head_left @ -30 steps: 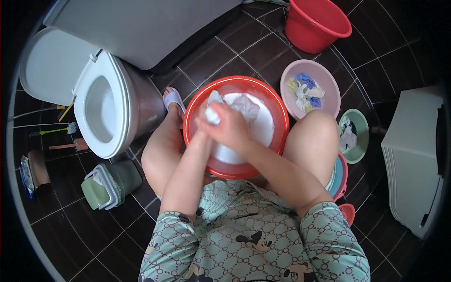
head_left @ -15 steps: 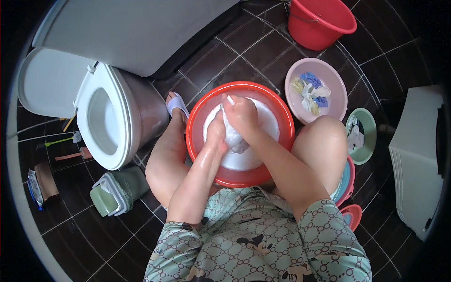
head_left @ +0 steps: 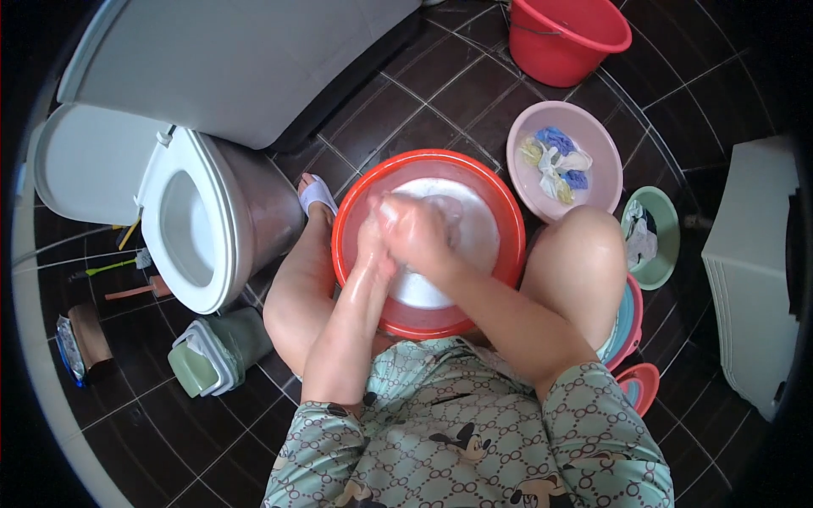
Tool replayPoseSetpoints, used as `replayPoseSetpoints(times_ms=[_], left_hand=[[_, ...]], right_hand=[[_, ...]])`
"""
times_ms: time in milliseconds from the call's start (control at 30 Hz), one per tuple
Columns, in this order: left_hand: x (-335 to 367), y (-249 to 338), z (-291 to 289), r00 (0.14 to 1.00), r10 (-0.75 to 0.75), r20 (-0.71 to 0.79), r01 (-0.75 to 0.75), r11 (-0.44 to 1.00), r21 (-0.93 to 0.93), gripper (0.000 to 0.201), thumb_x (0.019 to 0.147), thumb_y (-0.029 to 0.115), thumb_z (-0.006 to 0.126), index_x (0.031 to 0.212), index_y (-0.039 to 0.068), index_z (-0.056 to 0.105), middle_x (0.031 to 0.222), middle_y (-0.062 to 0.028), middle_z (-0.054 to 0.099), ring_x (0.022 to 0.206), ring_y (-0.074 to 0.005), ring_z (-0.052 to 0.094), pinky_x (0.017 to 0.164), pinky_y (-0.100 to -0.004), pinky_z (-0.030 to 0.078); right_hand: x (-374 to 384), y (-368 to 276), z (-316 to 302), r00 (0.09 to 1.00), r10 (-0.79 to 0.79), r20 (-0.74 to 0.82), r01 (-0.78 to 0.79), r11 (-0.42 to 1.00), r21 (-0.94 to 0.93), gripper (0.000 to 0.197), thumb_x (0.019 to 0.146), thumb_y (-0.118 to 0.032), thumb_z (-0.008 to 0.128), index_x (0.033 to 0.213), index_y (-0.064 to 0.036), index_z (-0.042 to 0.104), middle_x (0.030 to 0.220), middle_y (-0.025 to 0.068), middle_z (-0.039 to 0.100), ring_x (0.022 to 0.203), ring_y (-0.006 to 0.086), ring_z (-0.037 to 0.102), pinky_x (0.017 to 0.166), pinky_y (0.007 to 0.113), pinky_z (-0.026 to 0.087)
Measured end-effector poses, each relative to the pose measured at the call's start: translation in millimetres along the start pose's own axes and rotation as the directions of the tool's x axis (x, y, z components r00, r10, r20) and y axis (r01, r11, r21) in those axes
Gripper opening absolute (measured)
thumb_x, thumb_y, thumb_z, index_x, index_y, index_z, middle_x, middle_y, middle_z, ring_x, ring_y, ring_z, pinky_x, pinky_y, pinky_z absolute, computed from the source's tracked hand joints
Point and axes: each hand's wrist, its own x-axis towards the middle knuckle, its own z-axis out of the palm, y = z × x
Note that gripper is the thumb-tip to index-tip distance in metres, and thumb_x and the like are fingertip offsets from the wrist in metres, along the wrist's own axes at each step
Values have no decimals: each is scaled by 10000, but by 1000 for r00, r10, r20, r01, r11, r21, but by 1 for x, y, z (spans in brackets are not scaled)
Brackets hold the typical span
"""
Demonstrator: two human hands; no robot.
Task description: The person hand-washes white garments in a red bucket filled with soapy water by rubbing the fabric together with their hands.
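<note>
Between my knees is a red basin (head_left: 511, 279) of white, sudsy water (head_left: 471, 254). My left hand (head_left: 373, 245) and my right hand (head_left: 417, 234) are pressed together above the basin's left half, wet and closed. They grip a white cloth (head_left: 388, 207), of which only a small bit shows at the fingers. The right hand's fingers are slightly smeared by motion. Beyond the right hand, a pale wet patch of fabric (head_left: 446, 213) bulges from the suds; whether it belongs to the same cloth is hidden.
At the right stand a pink basin (head_left: 518, 169) with white, blue and yellow cloths, a green basin (head_left: 671, 245) with fabric, and a red bucket (head_left: 563, 46) behind. A toilet (head_left: 190, 229) with raised lid and a small green bin (head_left: 222, 360) are at the left.
Both hands have moved left and slightly nearer across the basin, with the cloth. The white fabric seen between them earlier is now mostly hidden, and pale fabric shows behind the right hand.
</note>
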Motion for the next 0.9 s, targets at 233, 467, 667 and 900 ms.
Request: replayPoseSetpoints(times_ms=[233,467,667,900], left_hand=[[-21,39,56,985,-46,-164,55,997,52,529,877,411,555,1215,6,508,1173,-136,586,1055,-301,577,939,-429,440],[-8,32,39,949,211,-233,-119,927,355,432,898,316,564,1191,5,500,1114,-139,599,1019,-262,592,869,-391,477],[5,18,-2,965,99,242,-145,973,177,266,923,349,525,895,91,582,793,-47,588,713,-164,595,648,-292,498],[-16,-3,49,996,-58,-68,63,996,68,340,946,312,391,1074,45,557,981,-131,614,933,-255,604,810,-398,505]], right_hand=[[42,66,-3,895,444,42,-426,823,374,477,893,-465,526,750,-22,628,663,55,614,627,163,580,596,344,445],[43,47,-21,850,498,171,-446,511,735,378,924,-379,529,781,-41,616,729,-8,592,682,76,542,623,234,435],[-18,-27,-9,940,-341,-7,340,934,111,245,754,-289,694,649,-98,582,671,51,598,595,236,590,546,324,467],[-1,15,1,971,-216,-105,227,968,105,316,860,-296,593,662,-51,571,579,146,558,510,332,548,472,406,418]])
